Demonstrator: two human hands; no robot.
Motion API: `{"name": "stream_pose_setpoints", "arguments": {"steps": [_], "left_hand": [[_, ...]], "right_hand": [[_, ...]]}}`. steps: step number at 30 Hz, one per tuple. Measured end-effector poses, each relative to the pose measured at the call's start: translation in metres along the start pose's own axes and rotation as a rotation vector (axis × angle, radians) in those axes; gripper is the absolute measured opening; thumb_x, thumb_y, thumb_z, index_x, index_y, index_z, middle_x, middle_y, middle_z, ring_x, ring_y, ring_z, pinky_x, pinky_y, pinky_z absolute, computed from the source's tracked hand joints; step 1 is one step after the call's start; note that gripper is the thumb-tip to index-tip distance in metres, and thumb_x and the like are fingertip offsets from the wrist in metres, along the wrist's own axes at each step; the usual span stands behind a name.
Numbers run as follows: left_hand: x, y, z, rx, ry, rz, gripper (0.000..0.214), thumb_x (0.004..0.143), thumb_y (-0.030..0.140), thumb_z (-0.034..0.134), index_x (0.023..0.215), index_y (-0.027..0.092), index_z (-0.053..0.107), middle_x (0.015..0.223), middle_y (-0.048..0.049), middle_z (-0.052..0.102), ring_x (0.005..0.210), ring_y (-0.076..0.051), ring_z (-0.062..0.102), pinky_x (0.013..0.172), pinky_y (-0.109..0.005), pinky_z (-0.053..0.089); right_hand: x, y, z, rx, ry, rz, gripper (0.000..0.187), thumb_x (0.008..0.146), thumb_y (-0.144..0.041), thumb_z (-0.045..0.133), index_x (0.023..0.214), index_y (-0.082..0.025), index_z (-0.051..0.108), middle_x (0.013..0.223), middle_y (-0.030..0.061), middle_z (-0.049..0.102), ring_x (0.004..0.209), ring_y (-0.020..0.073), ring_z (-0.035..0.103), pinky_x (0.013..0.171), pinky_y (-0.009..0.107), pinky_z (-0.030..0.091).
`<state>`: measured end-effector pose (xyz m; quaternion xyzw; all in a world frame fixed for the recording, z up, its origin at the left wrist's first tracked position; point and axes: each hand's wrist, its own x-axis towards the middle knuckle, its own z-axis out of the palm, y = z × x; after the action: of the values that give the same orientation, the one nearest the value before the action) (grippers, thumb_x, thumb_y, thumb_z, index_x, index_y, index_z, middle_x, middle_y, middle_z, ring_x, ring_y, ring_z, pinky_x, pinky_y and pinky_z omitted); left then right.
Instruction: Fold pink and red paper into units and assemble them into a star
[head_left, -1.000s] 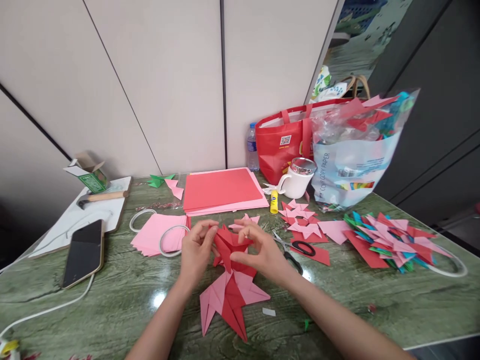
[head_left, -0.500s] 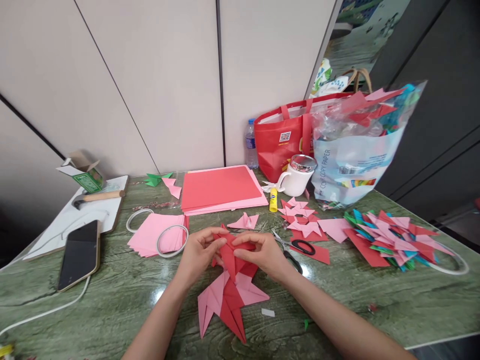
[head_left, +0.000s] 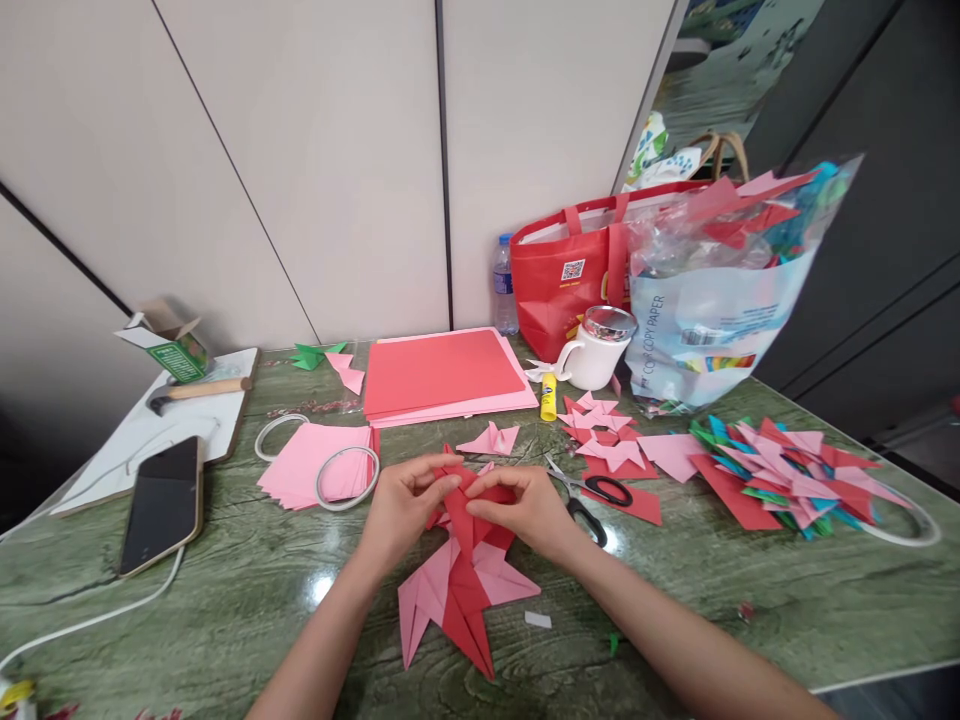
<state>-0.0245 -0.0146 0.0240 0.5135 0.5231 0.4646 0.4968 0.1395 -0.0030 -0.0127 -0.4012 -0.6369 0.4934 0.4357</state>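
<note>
Before me is a folded paper star (head_left: 466,590) of pink and red pointed pieces. My left hand (head_left: 405,505) pinches the upper red folded piece from the left, thumb on top. From the right, my right hand (head_left: 519,505) grips the same red folded piece (head_left: 466,515) between thumb and fingers. The fingertips of both hands nearly meet at its middle, and they hide part of its upper edge. Just beyond them lies a small pink folded piece (head_left: 491,440). Black-handled scissors (head_left: 589,495) rest beside my right hand.
Pink square sheets (head_left: 315,465) with a tape roll (head_left: 347,478) lie left; red and pink sheets (head_left: 450,370) lie behind. A glue stick (head_left: 549,398), white mug (head_left: 598,355) and layered paper stars (head_left: 787,470) are at the right. A phone (head_left: 161,505) and hammer (head_left: 199,393) are far left.
The view has shifted very slightly. Both hands keep their pinch on the red folded piece, with only small movement of the fingers and paper.
</note>
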Motion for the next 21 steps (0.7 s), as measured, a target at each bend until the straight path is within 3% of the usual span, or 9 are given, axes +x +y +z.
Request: {"name": "stream_pose_setpoints", "arguments": {"steps": [5,10,15,18,21], "left_hand": [[-0.0021,-0.0015,0.0026,-0.08,0.02,-0.021,0.032,0.063,0.031,0.073,0.088,0.012,0.072,0.049,0.0018,0.061,0.041,-0.006,0.043,0.043,-0.018,0.033],[-0.0032,-0.0047,0.0054,-0.227,0.053,-0.038,0.032,0.059,0.029,0.077,0.087,0.014,0.073,0.069,-0.0053,0.071,0.052,-0.011,0.056,0.051,-0.022,0.045],[-0.0024,-0.0098,0.005,-0.261,0.057,-0.01,0.029,0.061,0.029,0.076,0.086,0.013,0.073,0.056,-0.0001,0.065,0.046,-0.008,0.049,0.048,-0.021,0.043],[-0.0027,-0.0081,0.0054,-0.261,0.043,-0.005,0.043,0.064,0.03,0.074,0.103,0.015,0.067,0.054,0.0037,0.06,0.046,-0.006,0.047,0.05,-0.019,0.042],[-0.0037,-0.0036,0.0061,-0.281,0.01,0.007,0.066,0.07,0.032,0.071,0.13,0.021,0.046,0.056,0.0074,0.055,0.049,-0.006,0.047,0.053,-0.019,0.042]], "right_hand": [[-0.0002,-0.0028,-0.0016,0.004,0.014,0.026,0.007,0.065,-0.025,0.071,0.068,-0.019,0.071,0.071,0.0016,0.071,0.067,0.0169,0.064,0.067,0.028,0.05],[0.0003,-0.0036,-0.0019,0.006,0.032,0.022,0.011,0.065,-0.029,0.072,0.067,-0.019,0.07,0.07,0.0014,0.07,0.065,0.0165,0.063,0.065,0.028,0.049],[0.0001,-0.0029,0.0,0.041,0.036,0.0,0.013,0.065,-0.03,0.072,0.068,-0.018,0.068,0.07,0.0013,0.068,0.066,0.0156,0.061,0.065,0.027,0.048],[0.0003,-0.0031,0.0004,0.056,0.068,-0.003,0.012,0.064,-0.029,0.072,0.068,-0.018,0.067,0.071,0.0014,0.068,0.067,0.0154,0.061,0.066,0.027,0.048],[0.0007,-0.0038,-0.0005,0.038,0.126,0.006,0.013,0.065,-0.029,0.072,0.067,-0.018,0.067,0.071,0.0014,0.068,0.067,0.0155,0.061,0.067,0.028,0.048]]}}
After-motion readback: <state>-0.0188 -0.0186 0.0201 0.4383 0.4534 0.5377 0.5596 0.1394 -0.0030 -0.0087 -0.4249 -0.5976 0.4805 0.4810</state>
